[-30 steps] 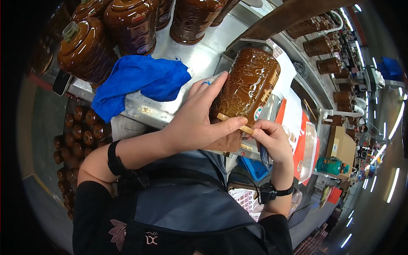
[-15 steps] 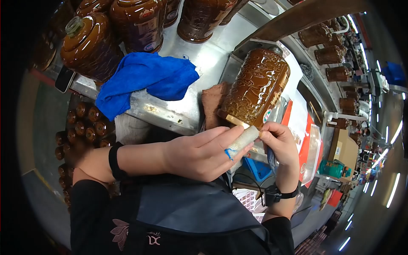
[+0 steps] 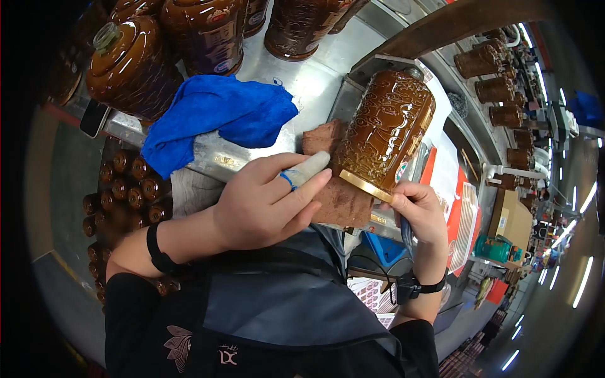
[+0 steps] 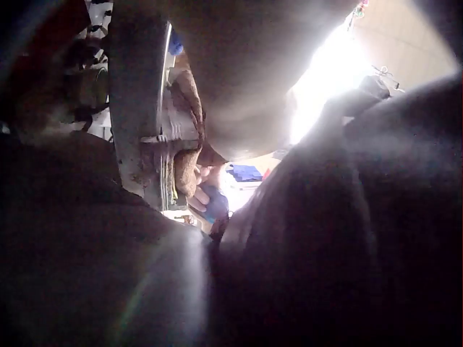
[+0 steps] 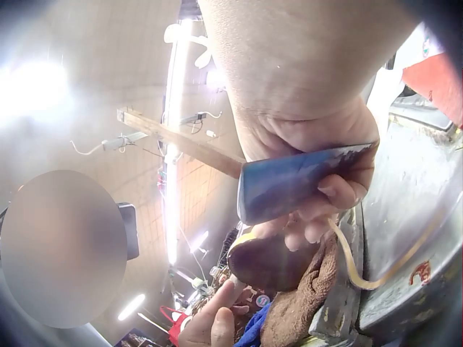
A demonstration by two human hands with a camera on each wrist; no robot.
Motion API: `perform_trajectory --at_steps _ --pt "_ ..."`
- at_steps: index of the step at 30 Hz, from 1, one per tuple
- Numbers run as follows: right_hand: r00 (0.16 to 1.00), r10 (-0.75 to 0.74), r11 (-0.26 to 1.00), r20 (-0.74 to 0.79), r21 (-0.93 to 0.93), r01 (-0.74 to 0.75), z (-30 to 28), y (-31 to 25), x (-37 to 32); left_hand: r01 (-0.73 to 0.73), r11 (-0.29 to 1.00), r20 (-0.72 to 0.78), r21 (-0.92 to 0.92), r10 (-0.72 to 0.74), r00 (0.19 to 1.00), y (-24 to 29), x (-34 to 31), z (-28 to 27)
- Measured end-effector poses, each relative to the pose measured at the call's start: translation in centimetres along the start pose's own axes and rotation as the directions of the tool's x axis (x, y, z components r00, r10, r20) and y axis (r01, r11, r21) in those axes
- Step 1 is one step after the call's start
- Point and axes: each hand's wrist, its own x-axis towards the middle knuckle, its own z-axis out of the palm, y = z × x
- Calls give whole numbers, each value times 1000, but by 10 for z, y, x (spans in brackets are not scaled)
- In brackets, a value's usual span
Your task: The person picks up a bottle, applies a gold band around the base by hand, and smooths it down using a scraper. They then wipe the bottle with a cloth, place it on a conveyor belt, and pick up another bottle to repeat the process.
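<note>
A brown glossy jar (image 3: 384, 126) with an embossed surface lies on its side on a brown cloth (image 3: 346, 205). A gold strip (image 3: 364, 186) runs along the rim of its base. At the strip's right end, my right hand (image 3: 419, 211) pinches it between thumb and finger. In the right wrist view the loose strip (image 5: 369, 282) trails in a curve from those fingers. A blue, flat-ended piece (image 5: 300, 184) is tucked in the same palm. My left hand (image 3: 265, 205), with a whitish blue-edged cover on one finger, points its loosely extended fingers at the base.
A crumpled blue cloth (image 3: 220, 116) lies on the metal bench (image 3: 315, 88). Several large brown jars (image 3: 135, 72) stand behind it at upper left. Red and white sheets (image 3: 450, 183) lie to the right. Small brown jars (image 3: 135, 198) are stacked low at left.
My left hand has come off the jar's side, passed along the base with its covered finger, then drawn back left. My right hand stays by the base, pinching the strip.
</note>
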Motion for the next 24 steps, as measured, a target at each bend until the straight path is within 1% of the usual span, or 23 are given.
perform_trajectory --at_steps 2,3,4,5,8,9,11,12,14,15,17,19,21,23,24 --pt "1000 -5 1000 -2 -4 5 2 0 0 -96 995 -33 11 97 995 -1 4 -4" --pt "999 -52 998 -11 -20 52 3 1 1 -97 995 -34 11 97 995 -1 6 -2" --pt "995 -100 994 -19 -37 99 4 2 2 -196 981 -63 -4 196 979 0 10 1" --pt "995 -101 994 -20 -37 101 4 2 2 -295 956 -92 -15 292 952 1 12 4" --pt "996 -87 996 -25 -35 86 4 2 2 -267 964 -86 -10 265 960 2 8 16" --pt "993 -118 992 -21 -50 116 4 2 3 -273 962 -83 -11 272 959 3 7 16" --pt "989 -146 988 -21 -54 145 5 5 2 -176 984 -64 3 175 982 3 2 12" --pt "991 -130 991 -19 -46 129 5 5 2 -178 984 -56 3 178 982 2 0 11" --pt "993 -116 993 -15 -31 115 5 5 2 -103 994 -20 -35 102 995 0 -3 8" --pt "994 -105 994 -22 -19 104 6 6 2 -104 994 -14 -32 103 995 -1 -6 6" --pt "995 -97 995 -29 -6 96 5 4 2 9 997 38 -74 -6 999 -2 -9 4" --pt "1000 -24 1000 -15 4 25 3 1 1 -16 995 12 -94 17 1000 0 -5 1" --pt "1000 -28 1000 -13 13 28 4 -1 0 -40 992 -15 -117 39 999 3 1 1" --pt "999 -31 999 -10 20 31 4 -1 1 -233 968 -58 -97 228 972 5 9 4" --pt "999 -43 999 -6 14 43 4 -1 1 -235 967 -58 -99 230 971 5 9 10"
